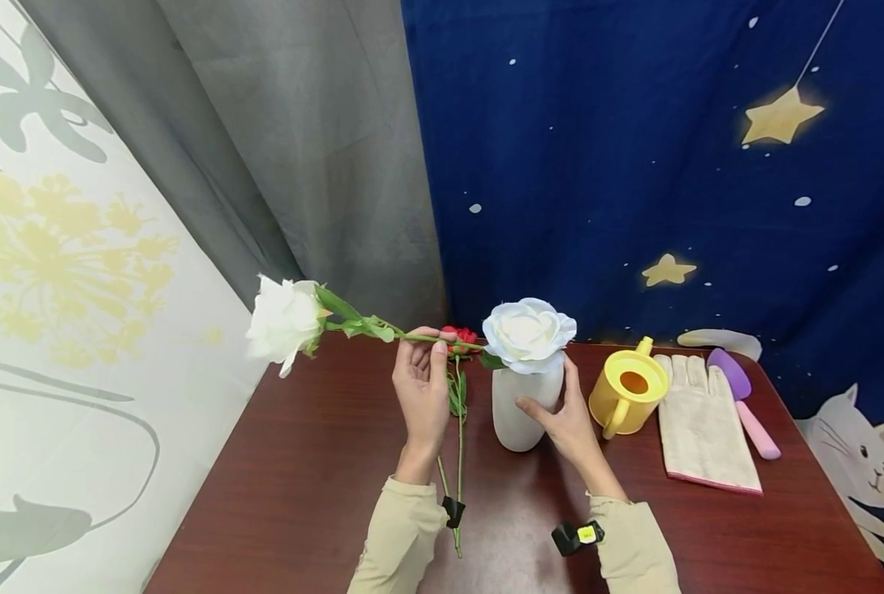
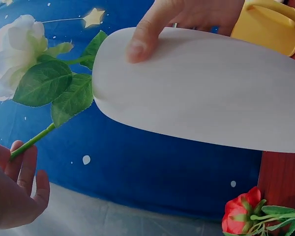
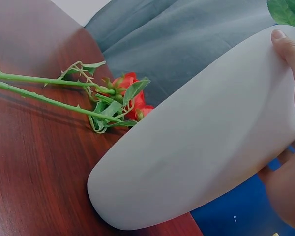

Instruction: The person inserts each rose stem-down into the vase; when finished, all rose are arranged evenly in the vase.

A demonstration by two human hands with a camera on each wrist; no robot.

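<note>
In the head view, my left hand (image 1: 422,400) pinches the green stem of a white rose (image 1: 284,322). The bloom points left, and the stem's other end reaches the mouth of a white vase (image 1: 514,417). My right hand (image 1: 574,425) grips the upper part of this vase from the right, its thumb (image 3: 288,51) across the front. A second rose, pale bluish white (image 1: 528,334), stands in the vase with its bloom just above the rim. Its leaves (image 2: 43,83) show at the mouth in the left wrist view, where the vase hides the lower stem.
Red roses (image 3: 125,86) lie on the dark wooden table (image 1: 323,462) left of the vase, stems toward me. To its right stand a yellow watering can (image 1: 611,396), then beige gloves (image 1: 705,433) and a purple trowel (image 1: 731,375) with a pink handle. Curtains hang behind.
</note>
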